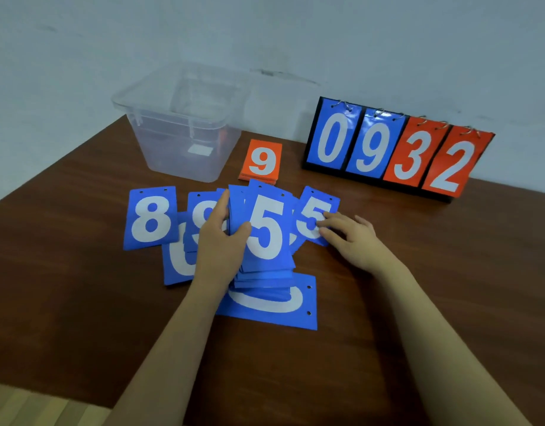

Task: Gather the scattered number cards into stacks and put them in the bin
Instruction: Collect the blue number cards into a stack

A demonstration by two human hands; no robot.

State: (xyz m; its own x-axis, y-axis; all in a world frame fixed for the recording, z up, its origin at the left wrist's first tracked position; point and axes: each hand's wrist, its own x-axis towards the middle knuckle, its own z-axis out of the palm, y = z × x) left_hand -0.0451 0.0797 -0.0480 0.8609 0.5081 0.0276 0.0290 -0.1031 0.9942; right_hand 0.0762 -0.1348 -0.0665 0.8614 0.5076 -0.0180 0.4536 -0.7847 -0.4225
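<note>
My left hand [217,241] grips fanned stack of blue number cards [266,232], keeping it gathered; right hand [352,238] fingers [326,224] flat, dragging loose blue 5 card [319,207] toward it.

At centre frame I saw the left hand [217,241] gripping a blue card stack [266,232] topped by a 5, while the right hand's [352,238] fingertips [322,224] touched another blue 5 card [315,210] beside it.

Bin [176,130] contents blurred; lower blue cards [179,265] mostly covered.
</note>
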